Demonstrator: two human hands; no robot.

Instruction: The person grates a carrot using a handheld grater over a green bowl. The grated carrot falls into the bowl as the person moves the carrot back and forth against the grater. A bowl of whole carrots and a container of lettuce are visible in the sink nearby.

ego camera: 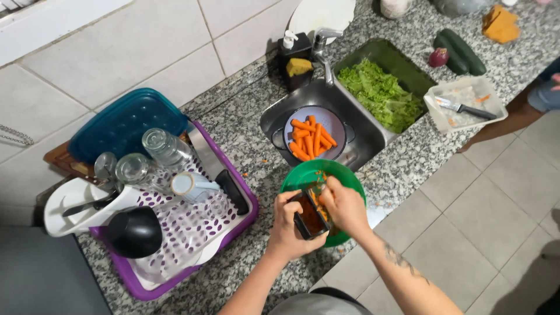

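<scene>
Dark grater (pixel 309 217) gripped in left hand (pixel 290 224) over green bowl (pixel 322 175); right hand (pixel 345 205) pinching what looks like a carrot piece against it. Beyond the hands, colander of carrots (pixel 312 139) in sink (pixel 280 119); dark soap dispenser (pixel 293 49) farther back. Left of them, purple drying rack (pixel 175 274).

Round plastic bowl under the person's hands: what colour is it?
Green, seen in the head view: the round plastic bowl sits on the speckled granite counter below the sink.

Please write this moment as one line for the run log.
left hand: holds grater | right hand: rubs carrot on grater | under: green bowl | sink: colander with carrots, lettuce
</scene>
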